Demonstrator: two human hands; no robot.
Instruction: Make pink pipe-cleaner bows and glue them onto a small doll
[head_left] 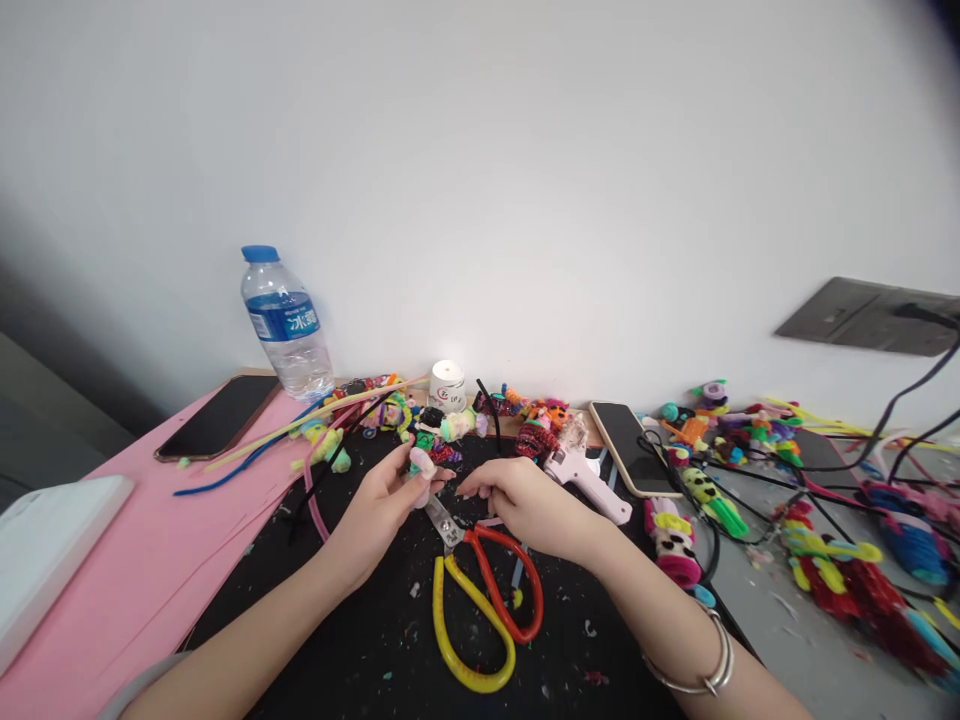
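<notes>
My left hand (384, 510) pinches a small fuzzy pipe-cleaner piece (422, 463), pale pink at the top, between thumb and fingers. Just to the right, my right hand (529, 505) is closed with its fingers curled inward and fingertips toward the piece; whatever they hold, if anything, is hidden. Between and below both hands lie scissors (450, 535) with one yellow and one red handle, on the black mat (360, 640). A pale pink glue gun (589, 478) rests beyond my right wrist.
A water bottle (289, 335) and a dark phone (219, 415) stand and lie at the back left. A white cup (448, 385) is by the wall. Another phone (636, 447), cables and colourful pipe-cleaner figures (673, 540) cover the right side. A white box (56, 550) sits at left.
</notes>
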